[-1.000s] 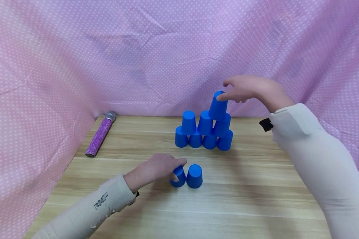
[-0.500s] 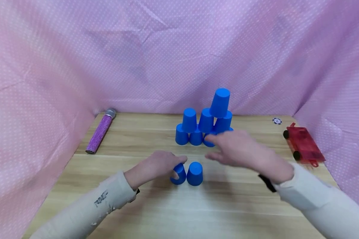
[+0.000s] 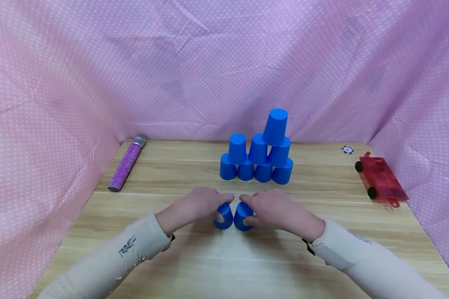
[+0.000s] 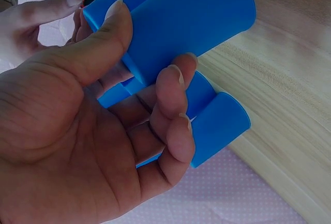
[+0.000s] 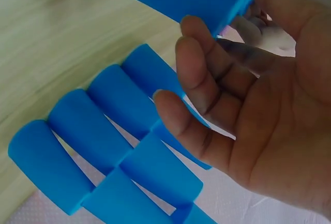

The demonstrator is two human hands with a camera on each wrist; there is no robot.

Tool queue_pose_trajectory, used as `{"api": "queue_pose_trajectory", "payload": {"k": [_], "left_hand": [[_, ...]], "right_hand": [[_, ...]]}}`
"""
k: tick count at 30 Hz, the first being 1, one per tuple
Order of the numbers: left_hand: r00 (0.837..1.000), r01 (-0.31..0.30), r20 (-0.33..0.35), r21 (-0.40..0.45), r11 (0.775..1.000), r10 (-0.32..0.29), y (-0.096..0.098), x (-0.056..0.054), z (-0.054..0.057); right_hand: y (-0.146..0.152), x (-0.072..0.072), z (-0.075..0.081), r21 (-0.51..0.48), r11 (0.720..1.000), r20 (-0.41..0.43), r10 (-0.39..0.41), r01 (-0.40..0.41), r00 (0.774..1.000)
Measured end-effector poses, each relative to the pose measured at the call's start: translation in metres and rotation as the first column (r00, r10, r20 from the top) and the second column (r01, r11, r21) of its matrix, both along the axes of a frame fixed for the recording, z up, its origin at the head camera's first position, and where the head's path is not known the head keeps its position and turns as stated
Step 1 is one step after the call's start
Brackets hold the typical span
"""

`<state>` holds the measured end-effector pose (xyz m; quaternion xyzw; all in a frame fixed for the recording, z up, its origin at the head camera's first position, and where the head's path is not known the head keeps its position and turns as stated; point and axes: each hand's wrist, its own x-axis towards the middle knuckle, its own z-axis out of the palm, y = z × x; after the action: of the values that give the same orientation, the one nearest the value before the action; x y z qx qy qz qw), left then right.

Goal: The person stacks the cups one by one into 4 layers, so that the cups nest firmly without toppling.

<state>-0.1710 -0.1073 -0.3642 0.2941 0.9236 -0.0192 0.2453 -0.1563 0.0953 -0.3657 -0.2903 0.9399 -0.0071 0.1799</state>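
Two upside-down blue cups stand side by side on the wooden table in the head view. My left hand (image 3: pixel 198 206) grips the left blue cup (image 3: pixel 227 215), its thumb on the near side. Around the right blue cup (image 3: pixel 241 212) my right hand (image 3: pixel 280 210) has its thumb and fingers. Behind them rises a stack of upside-down blue cups: a bottom row (image 3: pixel 228 168) of several, three above it, and a single top cup (image 3: pixel 275 128) over the right side of the second row. In the right wrist view, stacked cups (image 5: pixel 111 97) appear beyond my fingers.
A purple glittery microphone (image 3: pixel 125 166) lies at the table's left edge. On the right are a red toy cart (image 3: pixel 382 178) with black wheels and a small poker chip (image 3: pixel 347 150). Pink dotted cloth (image 3: pixel 194 74) hangs behind the wooden table (image 3: pixel 172 270).
My right hand has let go of the stack's top cup and come down toward me to the right front cup. The left hand keeps its place on the left cup.
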Motion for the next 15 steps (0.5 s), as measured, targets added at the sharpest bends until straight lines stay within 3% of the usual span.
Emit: {"api": "queue_pose_trajectory", "payload": {"k": [7, 15], "left_hand": [[1.000, 0.000, -0.004, -0.003, 1.000, 0.000, -0.0001, 0.0002, -0.0012], [0.999, 0.008, -0.032, 0.026, 1.000, -0.007, -0.0012, 0.0013, -0.0024]], "right_hand": [[-0.0030, 0.0016, -0.0095, -0.007, 0.999, -0.047, 0.032, -0.032, 0.998], [-0.0079, -0.0010, -0.0072, 0.000, 1.000, -0.035, 0.030, -0.030, 0.999]]}}
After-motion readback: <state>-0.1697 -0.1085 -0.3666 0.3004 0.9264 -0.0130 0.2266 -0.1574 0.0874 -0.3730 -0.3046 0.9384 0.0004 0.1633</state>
